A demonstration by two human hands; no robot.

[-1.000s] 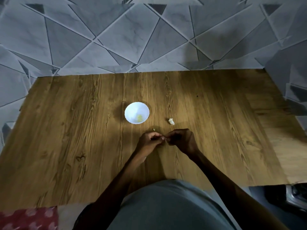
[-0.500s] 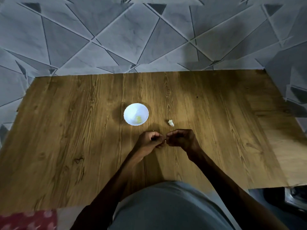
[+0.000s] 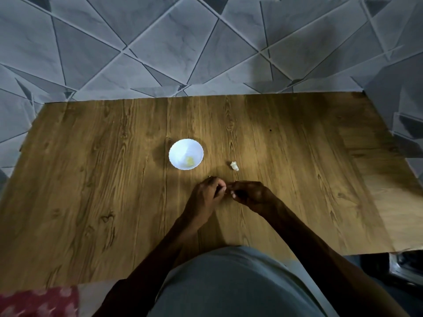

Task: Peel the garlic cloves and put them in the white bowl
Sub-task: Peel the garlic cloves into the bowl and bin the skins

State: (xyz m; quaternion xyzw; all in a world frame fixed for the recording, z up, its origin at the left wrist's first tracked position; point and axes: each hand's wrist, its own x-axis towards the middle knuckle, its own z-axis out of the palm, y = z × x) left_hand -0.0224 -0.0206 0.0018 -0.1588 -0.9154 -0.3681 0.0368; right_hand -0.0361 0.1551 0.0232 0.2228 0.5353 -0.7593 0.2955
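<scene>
1. Pinching at something small between their fingertips, the left hand (image 3: 207, 196) and the right hand (image 3: 250, 195) meet low over the table (image 3: 91, 179). The fingers of both curl inward, and they hide the held clove.
2. The white bowl (image 3: 175, 147) stands ahead and to the left of the hands, near them but apart and closer to the left hand. A yellowish peeled clove (image 3: 190, 160) lies inside it.
3. A pale piece (image 3: 234, 166), clove or skin cannot be told, lies on the table just beyond the right hand, to the bowl's right.
4. Peeling looks to be under way. The drop into the bowl would be a short reach forward and left.
</scene>
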